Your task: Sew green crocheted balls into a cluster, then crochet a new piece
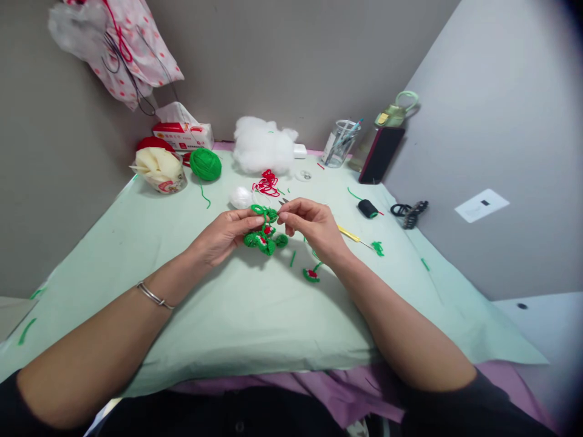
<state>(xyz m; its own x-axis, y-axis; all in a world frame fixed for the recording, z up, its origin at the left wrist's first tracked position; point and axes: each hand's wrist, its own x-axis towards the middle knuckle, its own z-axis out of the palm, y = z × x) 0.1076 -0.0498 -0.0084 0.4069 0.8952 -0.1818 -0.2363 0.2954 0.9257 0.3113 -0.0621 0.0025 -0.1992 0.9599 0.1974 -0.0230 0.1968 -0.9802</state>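
Over the middle of the pale green cloth (255, 315), both hands pinch a green crocheted piece (265, 238) with small red spots. My left hand (225, 235) grips its left side, and a loop of green yarn rises above the thumb. My right hand (312, 226) pinches the yarn at the piece's top right. A second small green and red crocheted piece (311, 274) lies on the cloth just below my right wrist. A silver bangle (155, 296) circles my left wrist.
A green yarn ball (205, 164), white stuffing (264, 149), a red yarn tangle (266, 183), a tissue box (183, 136) and a bowl (160, 172) stand at the back. To the right lie a yellow-handled hook (351, 235), a black spool (367, 209), a jar of pens (340, 143), a phone (381, 155) and a hair clip (410, 212).
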